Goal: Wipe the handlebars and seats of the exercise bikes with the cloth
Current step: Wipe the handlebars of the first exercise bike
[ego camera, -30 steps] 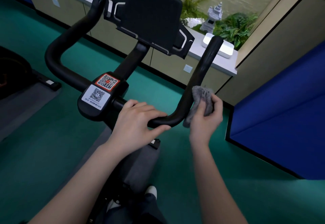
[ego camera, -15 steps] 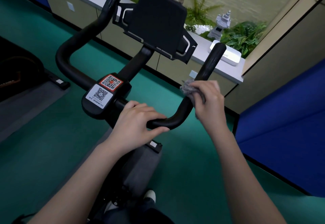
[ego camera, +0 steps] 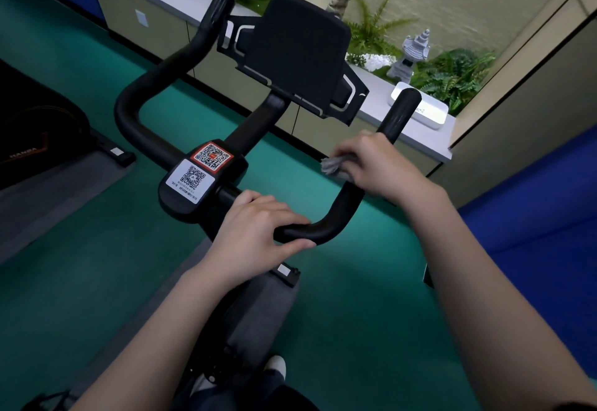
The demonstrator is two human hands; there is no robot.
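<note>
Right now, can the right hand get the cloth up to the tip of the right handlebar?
Probably yes: the right hand holds the cloth against that bar just below the tip, and the stretch between is bare.

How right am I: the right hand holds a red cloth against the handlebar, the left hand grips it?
The cloth is grey, not red, per the head view; the right hand holds it against the handlebar, the left hand grips it.

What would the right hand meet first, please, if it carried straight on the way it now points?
Probably the lower corner of the black screen holder, up and left of the right hand, which grips the cloth on the handlebar; depth is unclear.
</note>
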